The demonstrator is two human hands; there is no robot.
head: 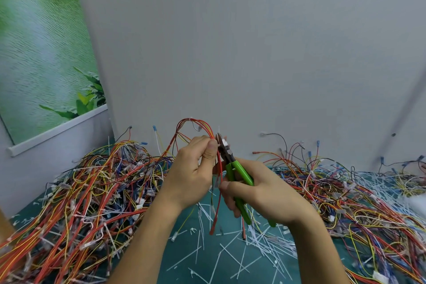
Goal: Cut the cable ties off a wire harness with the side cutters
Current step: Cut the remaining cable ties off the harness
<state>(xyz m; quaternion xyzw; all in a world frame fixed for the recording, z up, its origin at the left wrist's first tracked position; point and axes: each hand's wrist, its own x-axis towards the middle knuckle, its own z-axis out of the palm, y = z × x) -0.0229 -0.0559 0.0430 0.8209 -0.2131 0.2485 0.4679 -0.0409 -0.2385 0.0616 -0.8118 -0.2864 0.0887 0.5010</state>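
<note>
My left hand [196, 166] pinches a wire harness [186, 132] of red, orange and yellow wires, held upright above the green mat [230, 265]. The wires arch over my fingers and hang down between both hands. My right hand [258, 193] grips the green-handled side cutters [235, 175]. Their dark jaws [222, 143] point up and sit against the bundle right beside my left thumb. A small white cable tie piece shows at the jaws.
A large tangle of harnesses [80, 191] covers the mat on the left, another pile [345, 191] on the right. Several cut white cable ties [260, 244] litter the mat in front of me. A grey wall stands close behind, with a green poster [41, 53] at left.
</note>
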